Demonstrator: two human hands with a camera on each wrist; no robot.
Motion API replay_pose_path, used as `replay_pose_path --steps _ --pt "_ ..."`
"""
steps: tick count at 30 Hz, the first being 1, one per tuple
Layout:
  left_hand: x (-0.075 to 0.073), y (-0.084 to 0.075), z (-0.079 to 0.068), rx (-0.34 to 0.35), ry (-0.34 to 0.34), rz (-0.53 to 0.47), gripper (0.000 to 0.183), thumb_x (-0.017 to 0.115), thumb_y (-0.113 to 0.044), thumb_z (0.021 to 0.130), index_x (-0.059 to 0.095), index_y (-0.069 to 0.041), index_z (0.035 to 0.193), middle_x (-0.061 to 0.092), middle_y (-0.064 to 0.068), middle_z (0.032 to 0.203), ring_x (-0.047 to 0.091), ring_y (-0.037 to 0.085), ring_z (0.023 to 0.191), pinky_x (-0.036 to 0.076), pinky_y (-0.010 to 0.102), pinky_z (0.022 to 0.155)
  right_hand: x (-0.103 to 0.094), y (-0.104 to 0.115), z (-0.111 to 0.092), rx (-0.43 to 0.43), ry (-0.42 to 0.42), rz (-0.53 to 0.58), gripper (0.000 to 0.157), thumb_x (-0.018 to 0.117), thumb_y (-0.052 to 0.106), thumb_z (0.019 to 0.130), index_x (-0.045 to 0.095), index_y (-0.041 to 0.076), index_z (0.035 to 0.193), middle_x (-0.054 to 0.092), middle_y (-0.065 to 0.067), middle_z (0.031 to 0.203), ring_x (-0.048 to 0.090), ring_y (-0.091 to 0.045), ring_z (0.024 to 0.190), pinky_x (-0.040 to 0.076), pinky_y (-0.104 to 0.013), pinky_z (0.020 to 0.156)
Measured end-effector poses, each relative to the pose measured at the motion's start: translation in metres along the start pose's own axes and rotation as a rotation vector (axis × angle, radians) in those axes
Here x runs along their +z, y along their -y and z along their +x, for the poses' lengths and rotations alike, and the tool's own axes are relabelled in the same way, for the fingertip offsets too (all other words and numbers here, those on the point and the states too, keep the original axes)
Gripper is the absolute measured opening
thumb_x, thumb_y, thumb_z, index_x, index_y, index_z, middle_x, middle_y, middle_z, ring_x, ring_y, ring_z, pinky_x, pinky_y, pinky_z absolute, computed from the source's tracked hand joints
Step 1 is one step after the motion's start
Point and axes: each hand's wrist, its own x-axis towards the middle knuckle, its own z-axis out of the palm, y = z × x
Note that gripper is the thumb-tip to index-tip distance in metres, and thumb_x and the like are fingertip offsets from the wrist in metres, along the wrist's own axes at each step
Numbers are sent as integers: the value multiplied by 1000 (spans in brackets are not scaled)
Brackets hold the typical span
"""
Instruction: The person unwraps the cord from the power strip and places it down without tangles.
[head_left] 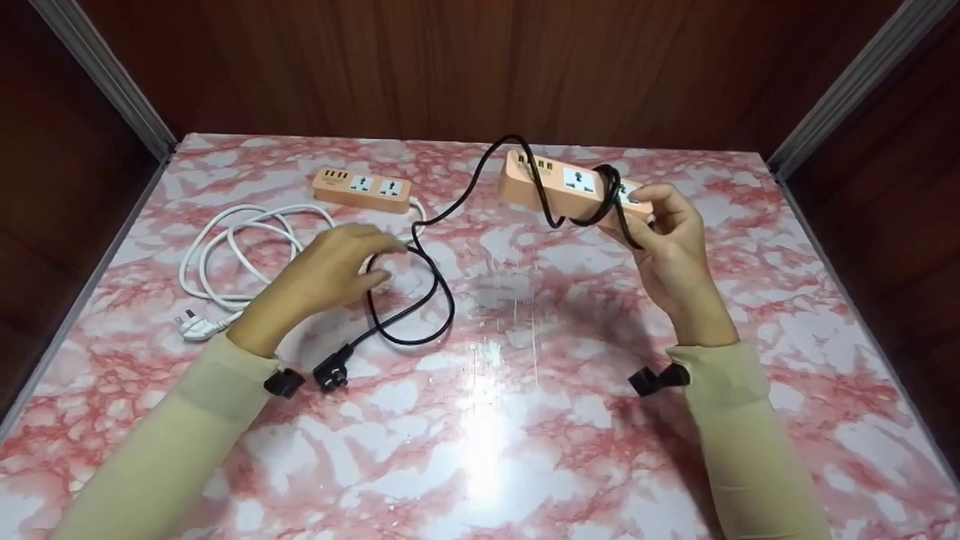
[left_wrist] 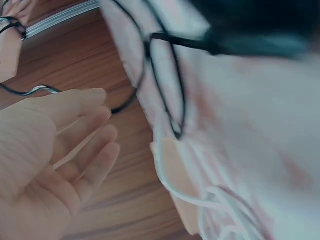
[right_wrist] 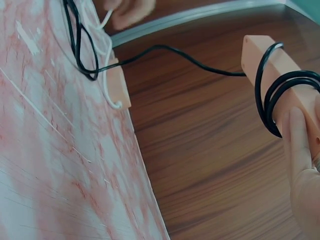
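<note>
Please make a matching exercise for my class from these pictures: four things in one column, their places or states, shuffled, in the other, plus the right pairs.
Things
1. Raised power strip
2. Resting power strip
3. White plug
4. Black plug

Places or states
A. On the table, sockets facing up
B. On the table, between the two sleeves
C. Held by the right hand, black cable wrapped round it
D. Farthest left of the four in the head view

Right pairs: 1-C, 2-A, 3-D, 4-B

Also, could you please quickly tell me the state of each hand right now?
Left hand: open, fingers relaxed, holding nothing.
Right hand: closed, gripping one end of the peach power strip with black cable wound round it.
</note>
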Motion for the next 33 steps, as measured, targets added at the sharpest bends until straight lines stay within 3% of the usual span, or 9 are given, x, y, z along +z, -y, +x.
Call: replay_pose_path --steps 6,13,22,33 --pt "-10 -26 23 -44 -183 -87 35 81 -15 96 71 -8 129 75 10 124 70 30 111 56 47 96 0 1 0 1 0 6 21 73 -16 90 67 0 102 59 -16 109 71 -24 89 63 -34 87" --pt "-15 -53 48 -96 -321 -143 43 80 -17 96 68 -11 138 74 8 126 70 28 113 54 45 99 0 2 -1 3 18 -3 21 72 -16 90 67 0 102 59 -15 109 72 -25 90 63 -34 87" --pt "-2 -71 77 -123 -447 -221 45 78 -19 98 66 -11 140 73 8 130 69 23 115 52 39 102 0 3 -2 7 49 -39 22 69 -18 92 68 0 104 58 -16 114 70 -27 96 63 -35 89" --pt "9 -73 86 -156 -502 -277 42 74 -18 101 65 -14 142 72 4 133 68 23 119 51 39 105 3 0 -3 18 83 -43 24 71 -18 90 69 2 102 59 -16 114 65 -24 99 63 -31 86"
